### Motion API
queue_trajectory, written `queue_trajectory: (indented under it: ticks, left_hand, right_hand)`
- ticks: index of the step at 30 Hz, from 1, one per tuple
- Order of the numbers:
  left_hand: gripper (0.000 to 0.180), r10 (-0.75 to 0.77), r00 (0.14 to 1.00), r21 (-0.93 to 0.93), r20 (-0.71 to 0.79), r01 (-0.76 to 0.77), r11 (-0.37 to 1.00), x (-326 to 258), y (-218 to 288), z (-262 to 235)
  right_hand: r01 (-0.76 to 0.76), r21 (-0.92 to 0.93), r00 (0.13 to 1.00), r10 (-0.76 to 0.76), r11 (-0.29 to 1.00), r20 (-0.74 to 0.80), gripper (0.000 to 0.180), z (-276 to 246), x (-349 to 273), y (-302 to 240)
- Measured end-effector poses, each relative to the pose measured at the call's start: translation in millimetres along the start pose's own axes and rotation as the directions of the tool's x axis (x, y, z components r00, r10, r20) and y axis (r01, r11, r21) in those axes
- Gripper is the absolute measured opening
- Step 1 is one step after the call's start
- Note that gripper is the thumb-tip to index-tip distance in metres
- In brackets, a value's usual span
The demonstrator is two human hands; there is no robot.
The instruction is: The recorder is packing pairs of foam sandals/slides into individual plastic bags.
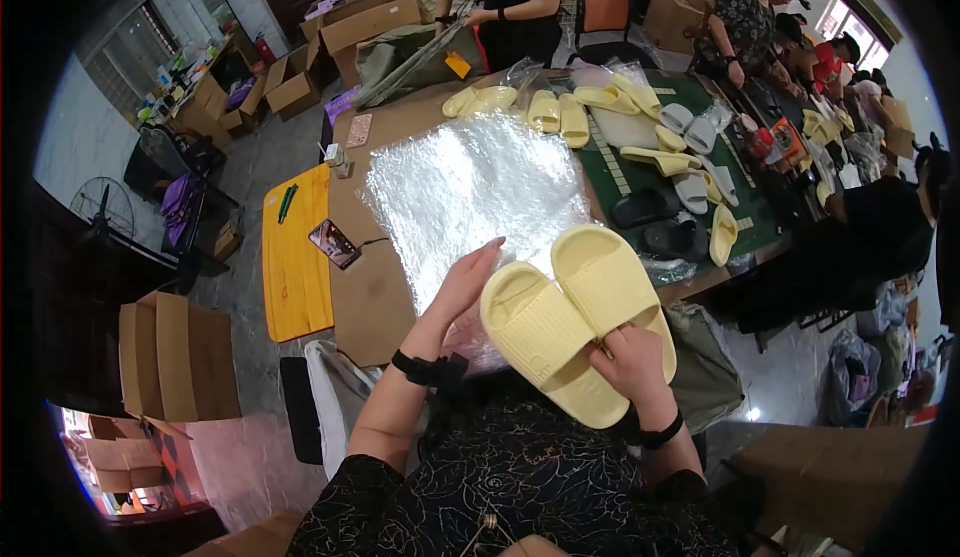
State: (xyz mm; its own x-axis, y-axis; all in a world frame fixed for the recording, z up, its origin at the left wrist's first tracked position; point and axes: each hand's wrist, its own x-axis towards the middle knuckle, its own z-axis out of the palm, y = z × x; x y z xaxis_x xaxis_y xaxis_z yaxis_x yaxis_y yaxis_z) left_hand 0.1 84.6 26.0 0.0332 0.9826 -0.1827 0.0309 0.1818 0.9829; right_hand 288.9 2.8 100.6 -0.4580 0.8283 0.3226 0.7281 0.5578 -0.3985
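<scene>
Head view, looking down at a crowded worktable: we hold a pair of pale yellow slides (575, 322) side by side, soles up, over the near table edge, just above our lap. Right hand (632, 365) grips the pair from below at the heel end, fingers curled and pressed together on the soles, thumb tucked under; black band at the wrist. Left hand (462, 287) lies flat w/ fingers straight and pressed together, tips on the near edge of a stack of clear plastic bags (470, 192); the hand's side sits just beside the left slide, contact there unclear. A black wristband also on the left wrist.

The bags lie shiny and crinkled on the brown table (370, 297), mid-top. A phone (334, 243) rests near the table's left edge, next to a yellow wooden board (295, 257) w/ a green pen on it. Beyond the bags, more yellow slides (560, 117) in a row; grey and black ones on a green mat (640, 172) to the right.

At the far end, a person in black (510, 2) stands over a bag; others sit along the right side. Cardboard boxes (330, 42) stacked far left; another box (175, 357) on the floor near left, a fan behind it.
</scene>
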Motion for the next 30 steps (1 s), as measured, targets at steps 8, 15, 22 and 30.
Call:
queue_trajectory:
  ticks: [8, 15, 22, 30]
  left_hand:
    - [0.041, 0.079, 0.950, -0.051, 0.302, -0.067, 0.996, -0.1, -5.1, -10.3]
    - [0.039, 0.172, 0.953, 0.414, 0.250, -0.266, 0.870, -16.1, 37.0, -0.5]
    - [0.039, 0.446, 0.808, 0.702, 0.385, -0.570, 0.428, -34.6, 45.4, 16.9]
    - [0.041, 0.535, 0.696, 0.480, 0.478, -0.718, 0.504, -73.2, 69.9, 36.1]
  right_hand:
    - [-0.046, 0.001, 0.999, 0.046, 0.999, 0.017, 0.020, 16.5, 16.2, -0.3]
    - [-0.112, -0.106, 0.993, 0.115, 0.988, 0.027, 0.018, 26.2, 12.1, 3.9]
    - [-0.072, -0.100, 0.992, 0.082, 0.992, 0.100, 0.021, 34.7, 29.6, -17.1]
    - [-0.227, 0.131, 0.974, 0.222, 0.965, 0.054, 0.023, 87.0, 86.8, 3.0]
